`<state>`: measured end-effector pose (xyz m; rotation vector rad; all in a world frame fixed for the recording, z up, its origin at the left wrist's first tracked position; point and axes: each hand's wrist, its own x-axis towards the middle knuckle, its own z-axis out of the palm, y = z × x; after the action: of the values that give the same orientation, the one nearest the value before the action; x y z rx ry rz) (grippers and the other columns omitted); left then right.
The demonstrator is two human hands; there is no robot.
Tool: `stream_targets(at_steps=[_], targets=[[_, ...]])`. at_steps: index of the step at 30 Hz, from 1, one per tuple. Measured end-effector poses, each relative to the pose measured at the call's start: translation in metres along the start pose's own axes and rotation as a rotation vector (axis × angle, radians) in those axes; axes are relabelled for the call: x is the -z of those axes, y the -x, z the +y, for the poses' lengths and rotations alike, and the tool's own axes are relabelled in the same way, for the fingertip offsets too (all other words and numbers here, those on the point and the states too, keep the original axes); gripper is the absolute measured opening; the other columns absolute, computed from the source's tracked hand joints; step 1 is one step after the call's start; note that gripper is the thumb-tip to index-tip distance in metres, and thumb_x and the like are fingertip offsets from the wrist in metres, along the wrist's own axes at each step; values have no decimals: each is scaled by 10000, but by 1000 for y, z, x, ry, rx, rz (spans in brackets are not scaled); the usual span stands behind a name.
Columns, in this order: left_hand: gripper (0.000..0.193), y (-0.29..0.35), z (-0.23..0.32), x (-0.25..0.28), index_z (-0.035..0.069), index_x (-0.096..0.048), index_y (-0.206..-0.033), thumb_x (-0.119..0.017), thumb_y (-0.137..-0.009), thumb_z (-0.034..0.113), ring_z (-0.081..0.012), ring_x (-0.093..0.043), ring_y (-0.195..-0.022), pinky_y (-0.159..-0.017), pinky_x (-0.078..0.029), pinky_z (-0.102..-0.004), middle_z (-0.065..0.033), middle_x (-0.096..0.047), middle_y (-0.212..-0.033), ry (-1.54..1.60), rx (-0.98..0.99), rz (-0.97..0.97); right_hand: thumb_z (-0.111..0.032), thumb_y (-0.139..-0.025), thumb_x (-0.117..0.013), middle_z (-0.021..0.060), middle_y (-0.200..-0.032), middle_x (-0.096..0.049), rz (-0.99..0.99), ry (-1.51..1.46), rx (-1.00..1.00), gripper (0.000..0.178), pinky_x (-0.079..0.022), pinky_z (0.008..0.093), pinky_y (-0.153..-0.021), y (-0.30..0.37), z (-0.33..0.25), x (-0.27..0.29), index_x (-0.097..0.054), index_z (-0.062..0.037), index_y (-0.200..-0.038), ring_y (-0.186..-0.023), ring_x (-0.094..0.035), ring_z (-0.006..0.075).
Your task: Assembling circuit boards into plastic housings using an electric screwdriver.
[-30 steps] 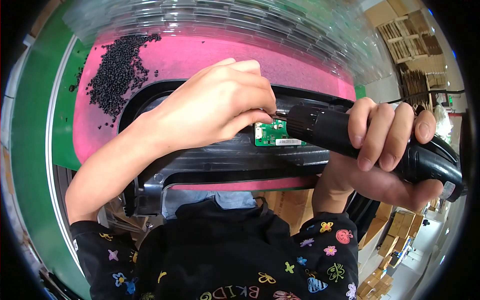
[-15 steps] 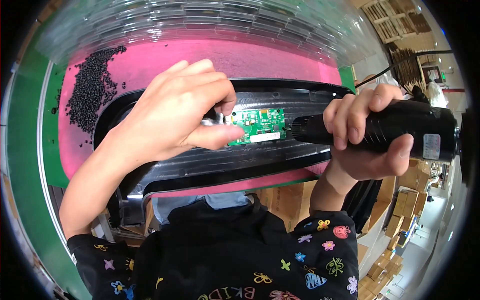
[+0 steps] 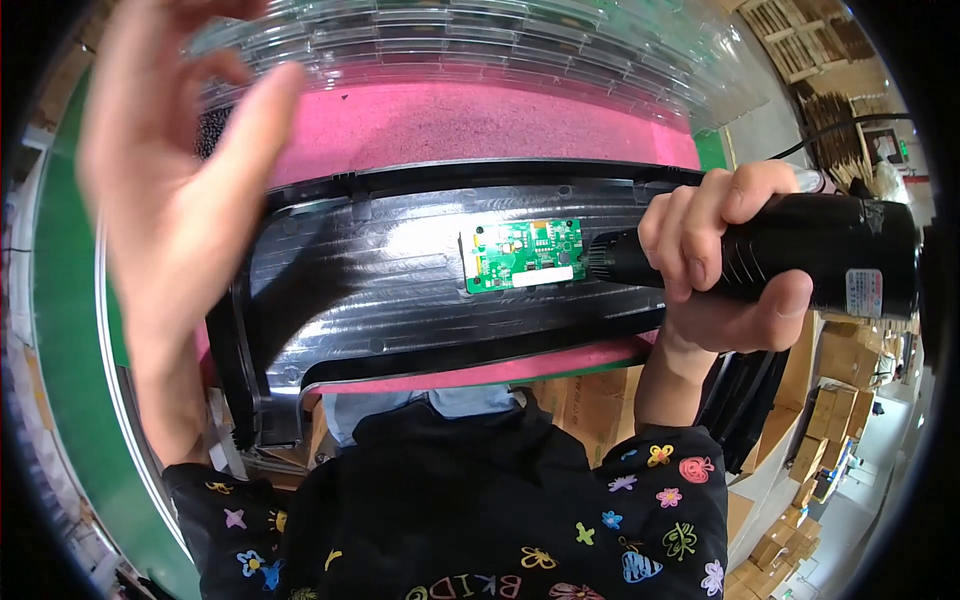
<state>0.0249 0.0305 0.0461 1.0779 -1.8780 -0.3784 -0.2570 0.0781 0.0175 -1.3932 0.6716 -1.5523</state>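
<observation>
My right hand [image 3: 720,255] is wrapped round a black electric screwdriver [image 3: 840,255], which lies level with its ribbed nose pointing left. That nose reaches the right edge of a green circuit board [image 3: 525,257]; whether its tip touches a screw is hidden. The board sits in the middle of a long black plastic housing [image 3: 400,320], with dark screws at some corners. My left hand [image 3: 180,190] is raised at the upper left, smeared by motion, its thumb apart from the fingers and nothing visible in it. Its upper fingers run toward the picture's edge.
A pink mat [image 3: 420,125] lies under the housing on a green table [image 3: 70,290]. Small black screws [image 3: 211,130] show partly behind my left hand. Clear plastic trays [image 3: 480,45] are stacked along the far side. A black cord [image 3: 850,122] runs at the right, near cardboard boxes [image 3: 835,425].
My left hand has left the board's left end and moved up and left, its thumb now spread. The screwdriver stays at the board's right edge in my right hand.
</observation>
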Motion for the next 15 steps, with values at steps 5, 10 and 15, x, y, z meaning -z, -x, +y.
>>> stream_targets(at_steps=[5, 10, 15], targets=[[491, 19, -24, 46, -7, -470, -1364, -603, -905, 108, -328, -450, -1288, -964, -398, -420, -175, -494, -1392, -158, -373, 99, -546, -864, -596, -16, -597, -442, 54, 63, -7, 541, -326, 250, -449, -6, 8, -2, -473, -42, -1018, -407, -358, 77], [477, 26, -4, 63, -8, -480, -1333, -615, -893, 121, -320, -464, -1234, -944, -404, -414, -168, -508, -1336, -188, -361, 177, -510, -856, -611, -12, -600, -441, -68, 90, 43, 517, -343, 250, -461, -19, 8, 4, -458, -44, -1021, -420, -384, 86], [464, 11, -1, 137, -8, -491, -1302, -626, -882, 135, -313, -478, -1180, -925, -410, -409, -162, -522, -1279, -274, -554, 260, -372, -802, -773, 19, -658, -483, 60, 31, -39, 462, -400, 232, -522, -5, -7, -34, -485, -59, -981, -581, -477, 110]])
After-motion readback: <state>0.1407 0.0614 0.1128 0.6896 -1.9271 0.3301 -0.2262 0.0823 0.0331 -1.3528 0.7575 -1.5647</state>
